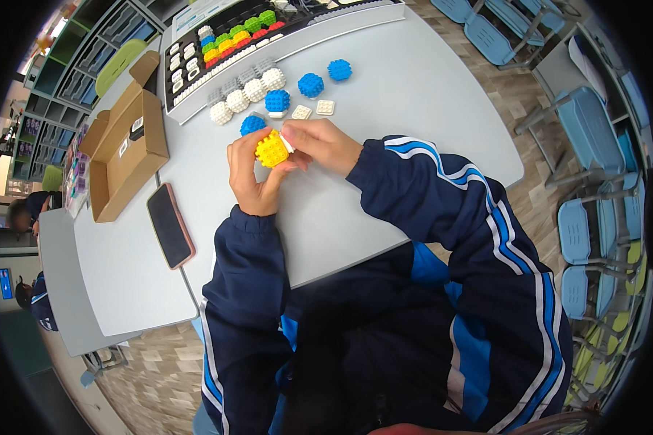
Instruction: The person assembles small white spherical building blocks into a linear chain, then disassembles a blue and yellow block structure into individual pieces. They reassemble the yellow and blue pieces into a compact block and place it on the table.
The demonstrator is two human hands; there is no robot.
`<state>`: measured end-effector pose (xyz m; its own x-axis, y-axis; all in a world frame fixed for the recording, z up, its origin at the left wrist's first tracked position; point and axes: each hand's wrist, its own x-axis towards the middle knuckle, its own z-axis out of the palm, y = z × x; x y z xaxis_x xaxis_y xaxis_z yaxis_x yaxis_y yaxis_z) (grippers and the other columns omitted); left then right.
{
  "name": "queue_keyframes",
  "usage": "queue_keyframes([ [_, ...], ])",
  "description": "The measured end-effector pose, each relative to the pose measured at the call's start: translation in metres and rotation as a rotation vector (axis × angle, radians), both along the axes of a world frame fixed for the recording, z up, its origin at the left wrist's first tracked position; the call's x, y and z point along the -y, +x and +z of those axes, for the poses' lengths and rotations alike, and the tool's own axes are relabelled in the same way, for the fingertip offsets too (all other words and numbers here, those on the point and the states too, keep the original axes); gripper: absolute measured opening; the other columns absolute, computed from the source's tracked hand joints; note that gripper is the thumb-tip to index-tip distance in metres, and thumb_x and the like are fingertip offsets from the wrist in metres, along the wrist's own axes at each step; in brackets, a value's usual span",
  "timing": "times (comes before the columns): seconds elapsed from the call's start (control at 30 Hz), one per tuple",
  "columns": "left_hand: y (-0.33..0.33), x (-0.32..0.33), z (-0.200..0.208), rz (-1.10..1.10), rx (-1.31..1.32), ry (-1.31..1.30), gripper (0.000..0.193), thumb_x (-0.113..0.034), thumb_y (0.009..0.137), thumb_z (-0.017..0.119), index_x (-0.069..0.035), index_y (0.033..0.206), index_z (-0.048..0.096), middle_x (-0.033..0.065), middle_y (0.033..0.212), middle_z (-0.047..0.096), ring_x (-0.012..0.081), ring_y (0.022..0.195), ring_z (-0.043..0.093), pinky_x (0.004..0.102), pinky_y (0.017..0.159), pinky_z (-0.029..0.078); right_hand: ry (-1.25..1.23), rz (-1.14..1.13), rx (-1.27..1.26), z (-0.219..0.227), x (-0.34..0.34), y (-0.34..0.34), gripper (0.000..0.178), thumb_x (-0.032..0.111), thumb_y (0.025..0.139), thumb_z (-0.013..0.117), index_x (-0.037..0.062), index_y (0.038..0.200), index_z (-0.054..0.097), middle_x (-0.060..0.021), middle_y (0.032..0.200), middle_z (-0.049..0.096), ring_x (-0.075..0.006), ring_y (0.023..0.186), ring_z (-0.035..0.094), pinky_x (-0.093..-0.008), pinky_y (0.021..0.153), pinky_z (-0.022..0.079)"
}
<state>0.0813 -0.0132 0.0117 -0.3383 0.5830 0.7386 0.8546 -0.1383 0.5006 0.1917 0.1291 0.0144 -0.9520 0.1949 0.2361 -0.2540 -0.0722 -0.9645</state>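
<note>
Above the table, my left hand (249,177) grips a yellow studded building block (271,150) between thumb and fingers. My right hand (319,145) pinches a small white plate piece (288,141) against the yellow block's right side. Just behind my hands, a blue studded block (252,125) rests on the table. Another blue block (276,101) sits on a white piece, and two white square plates (325,107) lie to its right. Farther back are two more blue blocks, one in the middle (310,85) and one at the right (339,69).
A row of white studded blocks (255,90) stands before grey ones. Behind them is a sorting tray (290,45) with coloured blocks. At left lie an open cardboard box (127,156) and a phone (170,225). Blue chairs (591,130) stand at right.
</note>
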Motion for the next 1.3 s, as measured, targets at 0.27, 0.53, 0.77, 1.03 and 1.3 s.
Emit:
queue_keyframes([
  [0.27, 0.004, 0.005, 0.008, 0.072, -0.208, 0.039, 0.052, -0.033, 0.064, 0.089, 0.000, 0.098, 0.067, 0.0102, 0.081, 0.060, 0.0265, 0.073, 0.052, 0.0352, 0.067, 0.042, 0.259, -0.168, -0.087, -0.002, 0.016, 0.005, 0.049, 0.038, 0.107, 0.034, -0.0006, 0.091, 0.060, -0.0064, 0.068, 0.060, -0.0134, 0.060, 0.054, -0.0304, 0.060, 0.045],
  [0.53, -0.004, 0.005, 0.003, 0.100, -0.258, -0.018, 0.039, -0.030, 0.068, 0.085, -0.002, 0.083, 0.062, 0.0076, 0.070, 0.050, 0.0247, 0.064, 0.046, 0.0359, 0.064, 0.034, -0.162, 0.119, 0.264, -0.004, 0.008, 0.001, 0.056, 0.044, 0.104, 0.036, -0.0003, 0.082, 0.062, -0.0052, 0.063, 0.058, -0.0100, 0.052, 0.050, -0.0250, 0.051, 0.042],
  [0.77, -0.002, 0.004, 0.009, 0.131, -0.301, 0.007, 0.039, -0.029, 0.067, 0.085, -0.002, 0.083, 0.062, 0.0078, 0.069, 0.050, 0.0257, 0.064, 0.046, 0.0363, 0.065, 0.034, -0.148, 0.024, 0.192, -0.001, 0.020, 0.002, 0.058, 0.047, 0.104, 0.036, 0.0008, 0.082, 0.062, -0.0046, 0.063, 0.057, -0.0093, 0.052, 0.050, -0.0241, 0.051, 0.041],
  [1.03, 0.000, 0.010, 0.006, 0.109, -0.263, 0.078, 0.038, -0.026, 0.067, 0.084, 0.000, 0.084, 0.062, 0.0095, 0.069, 0.051, 0.0266, 0.062, 0.046, 0.0360, 0.060, 0.036, -0.196, 0.053, 0.164, -0.001, 0.033, 0.006, 0.057, 0.049, 0.105, 0.035, 0.0005, 0.088, 0.061, -0.0037, 0.068, 0.057, -0.0084, 0.061, 0.051, -0.0237, 0.056, 0.042],
  [1.3, 0.009, 0.016, 0.014, 0.079, -0.227, 0.113, 0.031, -0.024, 0.076, 0.076, 0.003, 0.086, 0.064, 0.0134, 0.073, 0.059, 0.0267, 0.065, 0.053, 0.0341, 0.060, 0.044, -0.265, 0.084, 0.132, 0.002, 0.044, 0.012, 0.054, 0.048, 0.105, 0.035, 0.0010, 0.092, 0.060, -0.0024, 0.074, 0.057, -0.0077, 0.065, 0.052, -0.0230, 0.059, 0.042],
])
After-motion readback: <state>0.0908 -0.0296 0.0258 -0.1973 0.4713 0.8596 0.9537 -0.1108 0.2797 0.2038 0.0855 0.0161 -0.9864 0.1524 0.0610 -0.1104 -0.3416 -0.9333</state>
